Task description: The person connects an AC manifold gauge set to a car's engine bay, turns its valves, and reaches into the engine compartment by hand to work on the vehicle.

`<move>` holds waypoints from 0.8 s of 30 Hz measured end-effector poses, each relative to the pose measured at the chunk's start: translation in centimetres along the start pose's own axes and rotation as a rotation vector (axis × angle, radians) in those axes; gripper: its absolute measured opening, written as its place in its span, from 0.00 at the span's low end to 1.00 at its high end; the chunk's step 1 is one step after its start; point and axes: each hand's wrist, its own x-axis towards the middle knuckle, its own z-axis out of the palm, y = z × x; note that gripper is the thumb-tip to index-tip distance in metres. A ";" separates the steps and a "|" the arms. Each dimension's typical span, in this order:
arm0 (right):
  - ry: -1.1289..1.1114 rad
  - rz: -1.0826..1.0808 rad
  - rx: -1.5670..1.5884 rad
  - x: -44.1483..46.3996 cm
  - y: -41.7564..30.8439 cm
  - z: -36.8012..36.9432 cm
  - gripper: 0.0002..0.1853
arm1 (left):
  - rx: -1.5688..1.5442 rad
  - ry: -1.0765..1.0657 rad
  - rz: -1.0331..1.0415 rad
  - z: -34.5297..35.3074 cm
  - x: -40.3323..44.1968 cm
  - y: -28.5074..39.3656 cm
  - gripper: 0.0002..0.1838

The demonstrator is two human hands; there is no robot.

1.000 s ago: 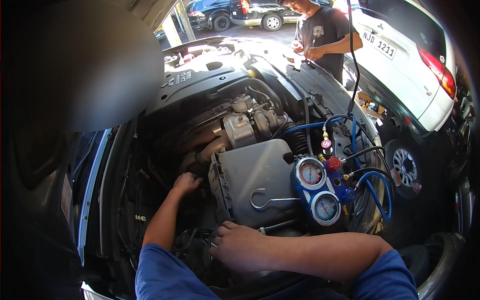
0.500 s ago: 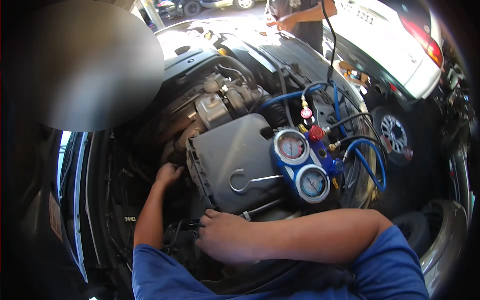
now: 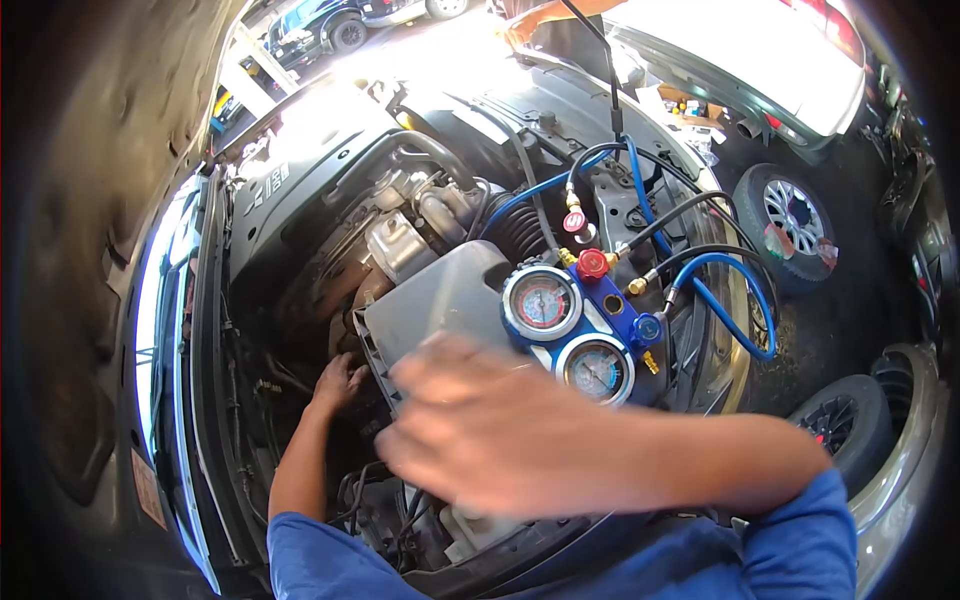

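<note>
My left hand [image 3: 340,382] reaches down into the dark gap beside the grey plastic engine-bay box [image 3: 425,300]. Its fingers look apart, though their tips are partly in shadow. Above the box's near side is my right hand [image 3: 465,425], smeared by motion, so its fingers cannot be read. The blue manifold gauge set [image 3: 610,310] rests at the box's right side, with two round dials, a red knob [image 3: 592,264] and a blue knob [image 3: 647,328]. My right hand and forearm cover the near part of the box.
Blue and black hoses [image 3: 735,325] loop from the gauges over the fender. The raised hood [image 3: 90,250] borders the left. Loose wheels [image 3: 790,215] lie at the right, near a white car [image 3: 740,60]. Another person's arm [image 3: 550,20] shows at the top.
My right hand has lifted from the hoses at the box's near edge and moved up over the box, hiding the metal hook. The left hand stays in the gap. The view has shifted.
</note>
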 end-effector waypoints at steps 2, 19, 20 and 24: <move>0.110 0.142 -0.182 -5.1 3.0 -5.6 0.21 | 0.112 -0.212 -0.057 -1.8 -0.1 0.7 0.32; -0.236 1.454 -0.643 -49.9 23.7 -18.0 0.15 | -0.178 -0.004 -0.222 -17.2 -9.6 25.4 0.28; -0.298 1.456 -0.622 -51.8 26.8 -17.1 0.14 | -0.248 0.017 -0.252 -16.8 -10.3 27.2 0.28; -0.619 1.369 -0.478 -60.4 40.8 -10.4 0.12 | -0.141 0.012 -0.365 -15.4 -11.1 35.9 0.34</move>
